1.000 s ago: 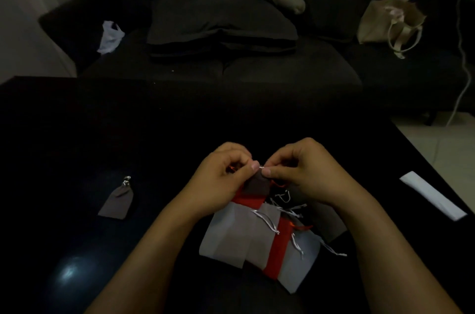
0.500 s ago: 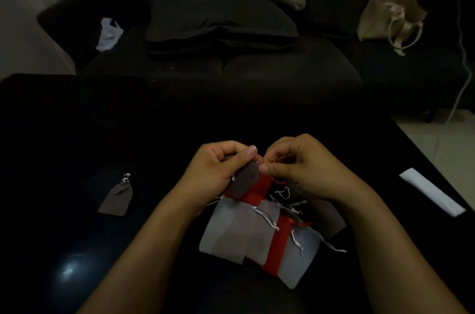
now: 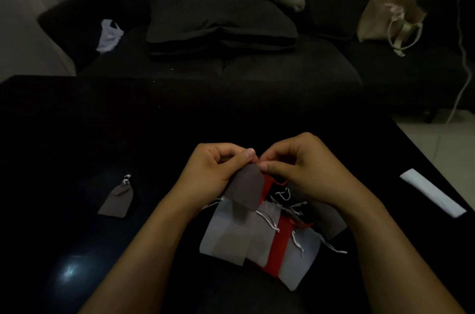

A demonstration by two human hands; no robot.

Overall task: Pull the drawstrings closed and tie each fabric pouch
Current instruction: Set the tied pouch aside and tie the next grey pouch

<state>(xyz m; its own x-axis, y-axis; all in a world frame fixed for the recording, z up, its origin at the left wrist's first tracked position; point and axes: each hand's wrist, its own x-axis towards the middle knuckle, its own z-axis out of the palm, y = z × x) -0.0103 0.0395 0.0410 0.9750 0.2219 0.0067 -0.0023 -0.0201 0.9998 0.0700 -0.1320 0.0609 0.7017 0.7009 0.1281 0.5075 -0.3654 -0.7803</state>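
Note:
A small brown pouch [image 3: 246, 189] hangs lifted above the pile, its neck pinched in my left hand [image 3: 217, 166]. My right hand [image 3: 299, 168] sits close beside it, thumb and fingers pinched at the pouch's top on its drawstring, which is too thin to make out clearly. Below lies a pile of grey-white, brown and red pouches [image 3: 259, 239] with loose white strings. A brown pouch with a gathered, tied neck [image 3: 117, 198] lies apart on the left of the black table [image 3: 102, 121].
A white paper strip [image 3: 431, 191] lies near the table's right edge. Beyond the table is a dark sofa with a grey cushion [image 3: 218, 18], a beige tote bag [image 3: 390, 20], a white plastic bag [image 3: 109, 35] and a person's arm.
Both hands have risen slightly and the brown pouch has swung out from between the fingers to hang in full view below my left thumb.

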